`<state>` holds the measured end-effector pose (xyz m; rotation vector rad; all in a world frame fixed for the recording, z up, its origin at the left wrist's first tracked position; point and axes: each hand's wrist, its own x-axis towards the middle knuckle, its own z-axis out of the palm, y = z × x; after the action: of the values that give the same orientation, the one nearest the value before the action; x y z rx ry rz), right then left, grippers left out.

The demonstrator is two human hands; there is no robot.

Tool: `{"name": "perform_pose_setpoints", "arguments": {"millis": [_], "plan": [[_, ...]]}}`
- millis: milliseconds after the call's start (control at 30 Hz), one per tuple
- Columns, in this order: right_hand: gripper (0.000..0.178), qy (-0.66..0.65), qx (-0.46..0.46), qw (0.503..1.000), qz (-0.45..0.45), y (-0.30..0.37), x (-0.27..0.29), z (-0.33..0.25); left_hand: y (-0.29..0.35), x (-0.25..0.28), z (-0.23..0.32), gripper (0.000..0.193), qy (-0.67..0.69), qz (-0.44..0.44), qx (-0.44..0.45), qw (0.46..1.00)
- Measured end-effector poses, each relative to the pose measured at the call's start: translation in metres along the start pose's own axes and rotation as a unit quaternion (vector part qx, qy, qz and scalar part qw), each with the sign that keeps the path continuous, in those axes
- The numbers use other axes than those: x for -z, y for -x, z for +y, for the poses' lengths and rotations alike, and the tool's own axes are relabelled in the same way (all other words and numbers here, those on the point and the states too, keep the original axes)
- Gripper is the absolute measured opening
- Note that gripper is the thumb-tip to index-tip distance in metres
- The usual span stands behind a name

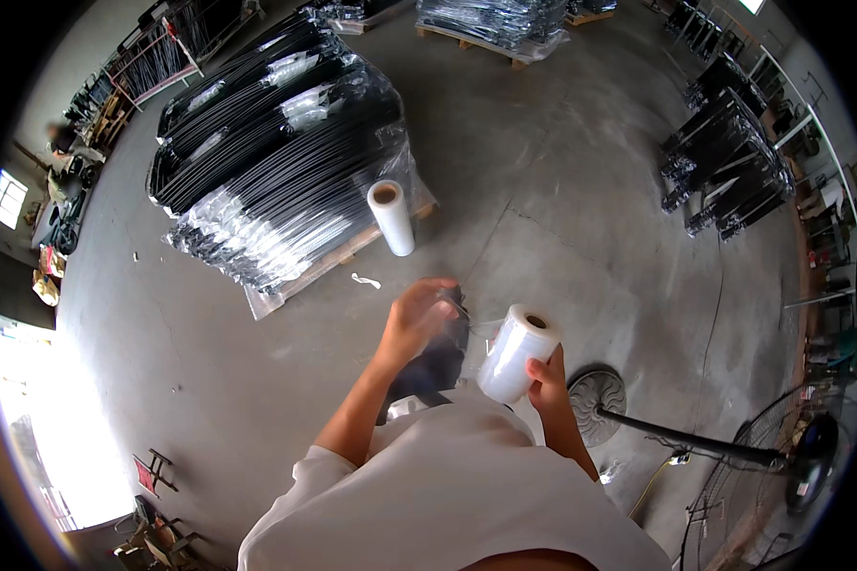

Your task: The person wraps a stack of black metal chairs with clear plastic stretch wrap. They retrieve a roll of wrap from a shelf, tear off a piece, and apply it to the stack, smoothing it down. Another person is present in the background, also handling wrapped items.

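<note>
My right hand (547, 379) grips a roll of clear stretch film (516, 354) from its right side, in front of my body. The roll is tilted, with its brown cardboard core facing up. To the left of it, my left hand (417, 319) is curled, and a see-through strip of film shows at its fingers and towards the roll. Exactly how the fingers pinch the film is blurred. A second film roll (392, 221) stands upright on the floor beyond my hands, beside a wrapped pallet load.
The pallet load of long black parts (286, 162) under clear film stands ahead left. A pedestal fan's round base (597, 400) is at my right, its pole slanting away. Wrapped black bundles (728, 157) stand far right. A white scrap (366, 281) lies on the floor.
</note>
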<state>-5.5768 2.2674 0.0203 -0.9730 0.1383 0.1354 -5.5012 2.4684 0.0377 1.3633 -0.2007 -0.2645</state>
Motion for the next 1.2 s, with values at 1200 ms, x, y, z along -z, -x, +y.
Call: {"name": "perform_pose_setpoints", "arguments": {"millis": [1200], "plan": [[0.081,0.026,-0.261,0.907,-0.330,-0.948,0.015,-0.217,-0.782,0.162,0.041,0.019,-0.055,0.398,0.063,0.913]]}}
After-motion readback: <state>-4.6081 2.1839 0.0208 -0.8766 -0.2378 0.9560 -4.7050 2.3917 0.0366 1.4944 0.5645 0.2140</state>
